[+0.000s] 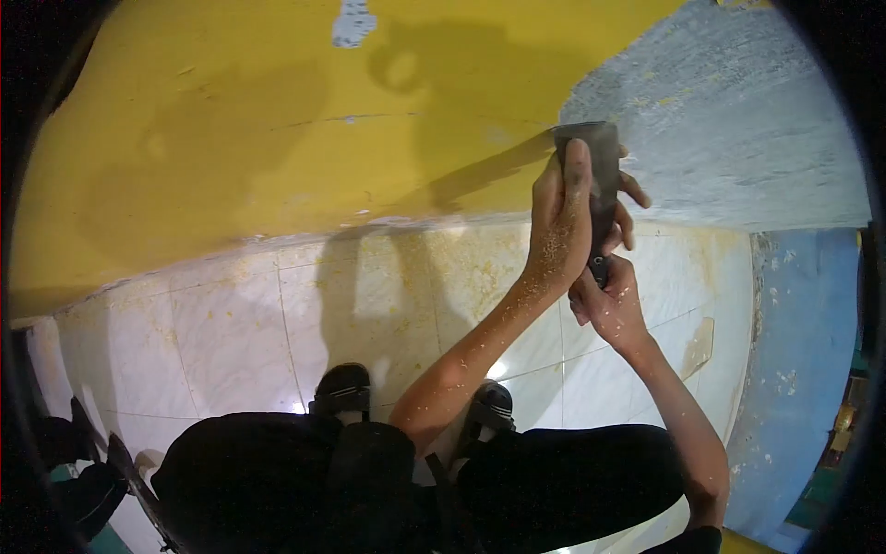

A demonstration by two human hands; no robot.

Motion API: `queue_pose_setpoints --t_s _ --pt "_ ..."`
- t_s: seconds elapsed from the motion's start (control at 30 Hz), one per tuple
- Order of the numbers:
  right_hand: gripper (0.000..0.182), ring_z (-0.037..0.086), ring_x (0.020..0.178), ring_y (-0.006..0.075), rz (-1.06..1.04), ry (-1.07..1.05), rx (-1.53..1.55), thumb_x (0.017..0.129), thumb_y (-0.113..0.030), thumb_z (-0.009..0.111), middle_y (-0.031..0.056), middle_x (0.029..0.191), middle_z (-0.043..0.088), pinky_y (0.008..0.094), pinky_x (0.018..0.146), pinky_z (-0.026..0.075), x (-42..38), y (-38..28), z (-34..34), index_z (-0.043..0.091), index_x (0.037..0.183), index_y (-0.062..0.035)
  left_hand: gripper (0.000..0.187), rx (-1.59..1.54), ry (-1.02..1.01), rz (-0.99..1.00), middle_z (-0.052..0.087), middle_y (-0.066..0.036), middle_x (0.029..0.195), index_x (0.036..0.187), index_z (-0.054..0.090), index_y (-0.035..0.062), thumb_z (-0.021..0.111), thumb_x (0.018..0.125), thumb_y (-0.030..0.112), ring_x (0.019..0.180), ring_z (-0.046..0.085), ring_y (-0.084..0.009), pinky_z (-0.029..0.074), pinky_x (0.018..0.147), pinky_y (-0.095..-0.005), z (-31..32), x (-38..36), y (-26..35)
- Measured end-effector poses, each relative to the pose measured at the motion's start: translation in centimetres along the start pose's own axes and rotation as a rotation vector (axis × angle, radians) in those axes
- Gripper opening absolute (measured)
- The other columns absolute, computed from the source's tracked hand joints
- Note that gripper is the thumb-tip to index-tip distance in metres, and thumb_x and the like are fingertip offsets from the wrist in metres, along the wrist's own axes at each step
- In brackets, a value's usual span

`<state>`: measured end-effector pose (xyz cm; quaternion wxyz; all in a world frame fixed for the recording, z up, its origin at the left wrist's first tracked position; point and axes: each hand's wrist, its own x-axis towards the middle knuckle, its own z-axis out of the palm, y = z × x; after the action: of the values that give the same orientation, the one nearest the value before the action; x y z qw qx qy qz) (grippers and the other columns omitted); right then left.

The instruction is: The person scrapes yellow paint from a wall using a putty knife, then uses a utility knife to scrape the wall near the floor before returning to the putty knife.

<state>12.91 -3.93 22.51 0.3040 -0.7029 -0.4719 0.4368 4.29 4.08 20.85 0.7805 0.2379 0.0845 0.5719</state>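
A dark, flat, wide-bladed scraper point(604, 152) is held up to the wall, its top end at the border between yellow paint point(277, 157) and a stripped grey patch point(720, 129). Against its blade lies my left hand point(561, 226), thumb stretched along the near face and fingers wrapped behind. My right hand point(614, 305) grips the narrow handle end below. Pale flecks dot the left wrist and both forearms. Exactly how the blade edge meets the wall is hard to make out.
Yellow paint flakes point(489, 277) litter the white tiled floor point(369, 305) along the wall's base. A blue wall section point(803, 369) stands at the right. My sandalled feet point(343, 388) are below, and dark objects point(78, 471) sit at the lower left.
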Motion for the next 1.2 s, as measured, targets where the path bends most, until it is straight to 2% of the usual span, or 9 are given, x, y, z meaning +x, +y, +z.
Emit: queue_pose_setpoints --t_s 0.2,0.33,0.37,0.6,0.8,0.87,1.0,1.07,1.2 --pt "0.018 0.042 0.047 0.005 0.045 -0.01 0.084 0.092 -0.009 0.052 -0.002 0.056 0.046 0.0225 0.043 0.033 0.4 1.0 0.0 0.048 0.076 -0.0021 0.055 0.037 0.005 -0.072 0.063 -0.018 0.074 0.102 0.047 -0.0033 0.03 0.099 0.049 0.043 0.055 -0.017 0.038 0.034 -0.0228 -0.7 0.5 -0.1" --pt "0.019 0.041 0.05 0.0046 -0.117 0.041 -0.029 0.09 -0.008 0.054 -0.0014 0.057 0.047 0.0239 0.044 0.032 0.6 -0.5 0.0 0.049 0.073 0.0001 0.061 0.061 -0.057 -0.028 0.063 -0.018 0.073 0.097 0.051 -0.003 0.029 0.097 0.054 0.043 0.056 -0.0166 0.037 0.034 -0.0223 0.3 0.8 1.9" --pt "0.02 0.042 0.051 0.0045 -0.207 0.058 -0.052 0.09 -0.007 0.055 -0.0012 0.057 0.048 0.0242 0.044 0.032 0.4 -1.2 0.4 0.05 0.072 0.0009 0.06 -0.004 -0.004 -0.007 0.063 -0.018 0.068 0.088 0.053 -0.0053 0.033 0.098 0.051 0.039 0.053 -0.0143 0.038 0.034 -0.0216 1.5 0.6 3.3" --pt "0.024 0.041 0.047 0.0047 0.018 -0.016 0.123 0.092 -0.012 0.055 -0.0033 0.055 0.046 0.0229 0.042 0.032 0.4 -0.1 1.4 0.047 0.071 -0.0028 0.06 0.084 0.013 -0.054 0.062 -0.016 0.066 0.088 0.054 -0.0049 0.032 0.098 0.05 0.039 0.053 -0.0132 0.036 0.032 -0.021 0.1 0.3 1.7" --pt "0.022 0.043 0.048 0.0056 -0.074 0.027 0.038 0.092 -0.01 0.053 -0.0018 0.055 0.047 0.0237 0.042 0.033 0.9 1.2 0.3 0.046 0.073 -0.0014 0.061 0.082 0.031 -0.071 0.062 -0.015 0.067 0.089 0.054 -0.0052 0.032 0.098 0.051 0.039 0.052 -0.0132 0.034 0.032 -0.0211 0.3 0.5 0.9" --pt "0.021 0.043 0.05 0.0061 -0.264 0.096 -0.074 0.091 -0.009 0.054 -0.0003 0.056 0.047 0.0249 0.043 0.034 0.9 -0.6 0.7 0.049 0.074 0.0022 0.062 0.069 0.025 -0.008 0.062 -0.015 0.066 0.089 0.053 -0.0047 0.032 0.098 0.053 0.04 0.052 -0.0129 0.034 0.032 -0.0208 1.2 0.6 2.4" --pt "0.022 0.042 0.053 0.0063 -0.194 0.099 -0.17 0.091 -0.008 0.054 0.0001 0.056 0.046 0.0256 0.044 0.034 1.0 -0.5 0.5 0.05 0.073 0.0047 0.062 0.103 0.052 0.003 0.061 -0.014 0.065 0.089 0.052 -0.0033 0.032 0.097 0.055 0.04 0.052 -0.0128 0.034 0.033 -0.021 1.1 0.5 1.9" --pt "0.024 0.04 0.053 0.0059 -0.123 0.069 -0.042 0.091 -0.008 0.053 -0.0005 0.056 0.045 0.0256 0.045 0.033 1.0 1.3 0.7 0.05 0.071 0.0052 0.062 0.113 0.061 -0.016 0.061 -0.014 0.064 0.089 0.052 -0.0032 0.032 0.096 0.056 0.039 0.052 -0.0127 0.033 0.033 -0.0211 0.3 0.4 0.8" --pt "0.022 0.039 0.052 0.0052 -0.172 0.058 -0.058 0.091 -0.008 0.053 -0.0006 0.056 0.045 0.0257 0.044 0.031 0.8 1.3 0.4 0.05 0.073 0.0042 0.064 0.133 0.095 -0.075 0.06 -0.012 0.066 0.092 0.052 -0.0005 0.033 0.094 0.06 0.041 0.049 -0.0124 0.032 0.034 -0.0216 0.1 0.1 0.6"
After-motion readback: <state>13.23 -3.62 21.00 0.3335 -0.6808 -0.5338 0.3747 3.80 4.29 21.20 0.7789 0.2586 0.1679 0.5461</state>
